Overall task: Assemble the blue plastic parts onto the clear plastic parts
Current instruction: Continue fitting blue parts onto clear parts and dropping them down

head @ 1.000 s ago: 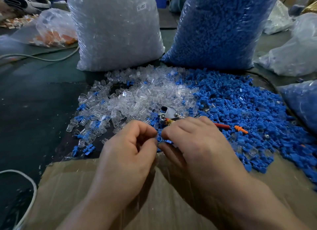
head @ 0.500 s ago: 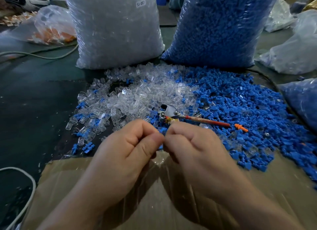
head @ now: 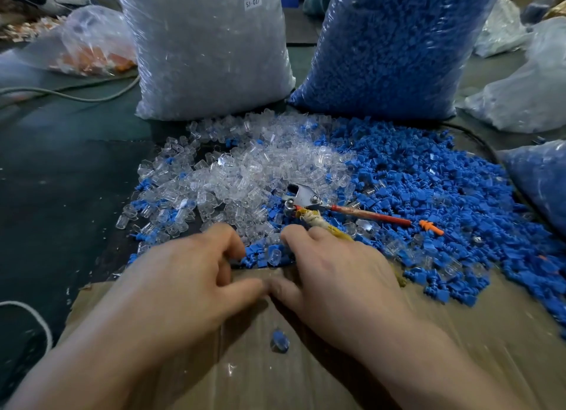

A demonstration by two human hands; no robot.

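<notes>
Blue and clear, all mixed up right at the fingertips (head: pixel 232 241). Curled down on both sides, left hand (head: pixel 183 290) and right hand (head: pixel 337 275), thumbs touching in the middle. Cannot tell if pinching a piece or just feeling around: tips hidden among the small blue plastic plugs (head: pixel 428 189). Between the two hands, one small clear plastic cap (head: pixel 274 255), lying loose. Nearer the body, on the flat brown cardboard sheet (head: pixel 337 385), one done piece with blue inside clear (head: pixel 279 342).

Easy to grab two bits at once in such a mess, or the wrong kind. Easy to drop a slippery cap into the heap of clear plastic caps (head: pixel 260 164) and lose it. Could bump the done piece off the cardboard with a wrist. Could also scrape a knuckle on the metal cutter with red handles (head: pixel 306 200), lying just beside the right fingers.

Farther out, tall see-through bag of clear parts (head: pixel 208 51) and tall bag of blue parts (head: pixel 389 42), standing close behind the pile. Might tip and spill more with a hard push.
</notes>
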